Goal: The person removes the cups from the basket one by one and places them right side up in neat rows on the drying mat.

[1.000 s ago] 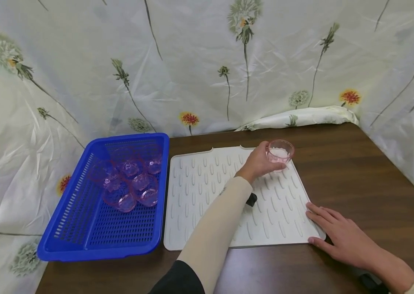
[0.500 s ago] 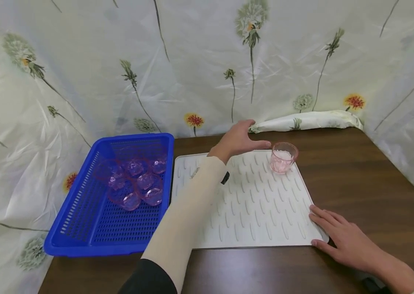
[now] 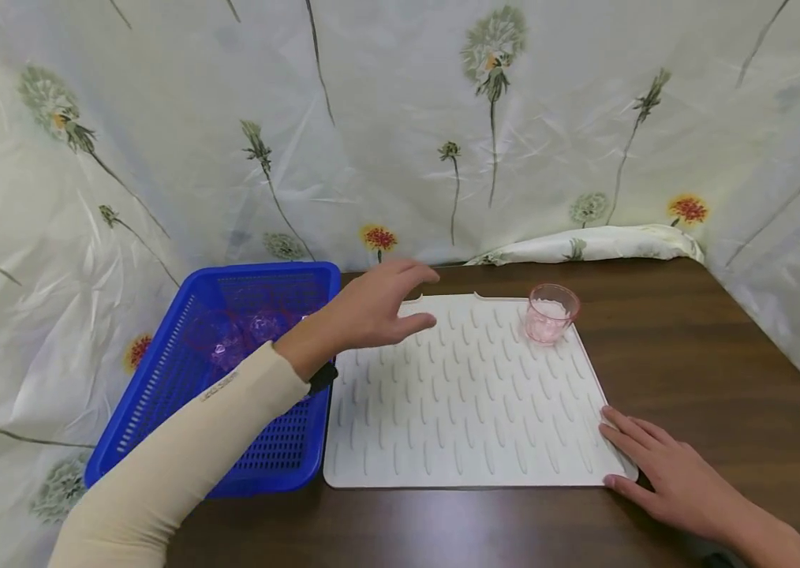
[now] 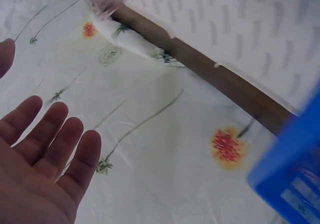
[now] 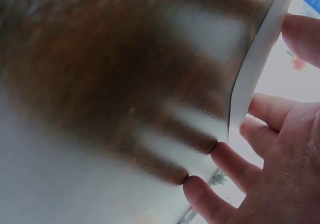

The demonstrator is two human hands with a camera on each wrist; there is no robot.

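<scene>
A pink clear glass (image 3: 551, 314) stands upright on the far right corner of a white ridged mat (image 3: 471, 394). My left hand (image 3: 371, 308) hovers over the mat's left side beside the basket, fingers apart and holding nothing; the left wrist view shows its bare palm (image 4: 40, 169). At the mat's near right corner my right hand (image 3: 670, 473) rests with fingertips on the edge, as the right wrist view shows with the fingers (image 5: 235, 169) touching it. Several pink glasses (image 3: 229, 347) lie in the blue basket (image 3: 112, 418), partly hidden behind my left arm.
The basket stands left of the mat on a dark wooden table (image 3: 712, 355). A flowered sheet (image 3: 386, 118) hangs behind and at both sides, with a rolled fold (image 3: 606, 243) lying along the table's back edge.
My left hand has let go of the glass at the mat's far right corner and moved left towards the basket. My right hand has stayed at the mat's near corner.
</scene>
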